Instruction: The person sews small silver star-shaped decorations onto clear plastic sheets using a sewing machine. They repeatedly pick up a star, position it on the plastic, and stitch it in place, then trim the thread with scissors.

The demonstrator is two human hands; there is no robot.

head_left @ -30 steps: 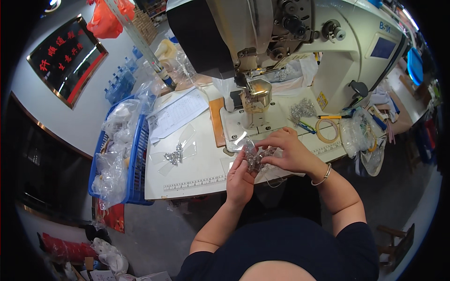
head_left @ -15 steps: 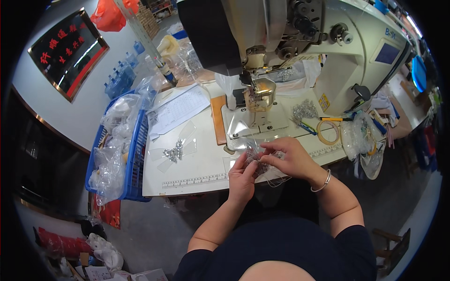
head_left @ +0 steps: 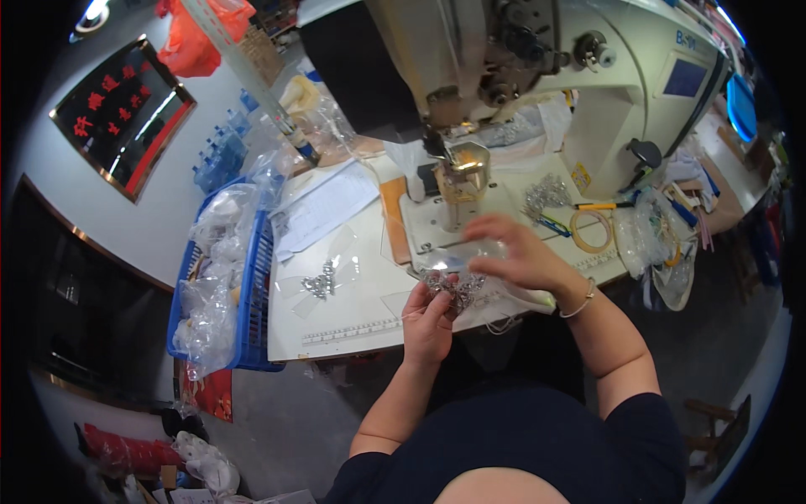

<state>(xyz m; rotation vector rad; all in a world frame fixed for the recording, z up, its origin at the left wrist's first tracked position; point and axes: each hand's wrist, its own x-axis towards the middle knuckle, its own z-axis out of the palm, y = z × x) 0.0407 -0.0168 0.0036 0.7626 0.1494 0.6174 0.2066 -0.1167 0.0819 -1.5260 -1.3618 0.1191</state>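
Observation:
My left hand [head_left: 429, 329] is closed on a silver, sparkly rhinestone ornament [head_left: 462, 291], pinching it by its left side at the table's front edge. Clear plastic shows around the ornament. Just above and to the right is my right hand [head_left: 531, 265], slightly blurred, with thumb and fingers apart and nothing visible in them. The sewing machine's presser-foot area [head_left: 463, 172] stands just beyond both hands. A second rhinestone ornament on clear plastic [head_left: 319, 282] lies flat on the white table to the left.
The white sewing machine [head_left: 625, 92] fills the far right. Near it lie a silver rhinestone pile [head_left: 546, 195], small thread snips [head_left: 554, 225], a tape roll [head_left: 592, 232] and plastic bags. Papers [head_left: 327, 206], a brown strip [head_left: 394, 220] and a blue basket [head_left: 256, 294] are leftward.
My right hand has let go of the ornament and lifted away, its fingers spreading. My left hand still holds the ornament, which now shows more fully. The whole view has shifted slightly.

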